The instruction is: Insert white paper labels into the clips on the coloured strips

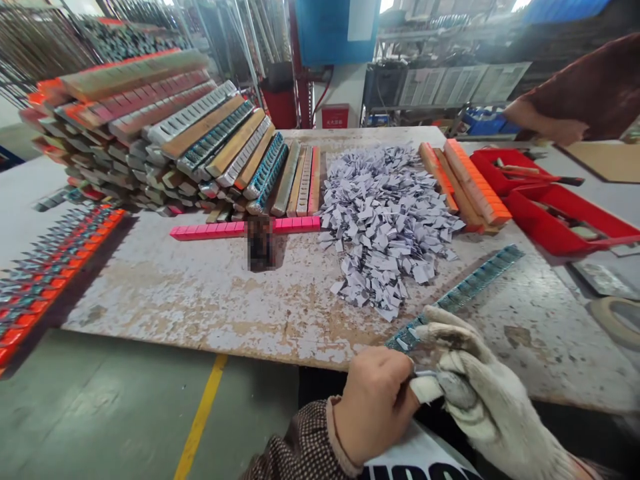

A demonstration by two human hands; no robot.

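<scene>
My bare left hand is closed, its thumb and fingers pinched together at the table's near edge. Right beside it, my right hand wears a white knitted glove, with a greyish patch on the thumb, and its fingers are curled in. Between the two hands shows a small white piece with a thin, shiny edge above it; I cannot tell which hand grips it. Just beyond my fingers, a teal slotted bar lies slantwise on the table, with small white bits at its near end. A heap of small white paper pieces lies farther back.
Wrapped bars are stacked at the back left. A pink bar lies before them beside a small blurred-out object. An orange rack of metal pieces stands left. Orange bars, red trays and another person's arm are right.
</scene>
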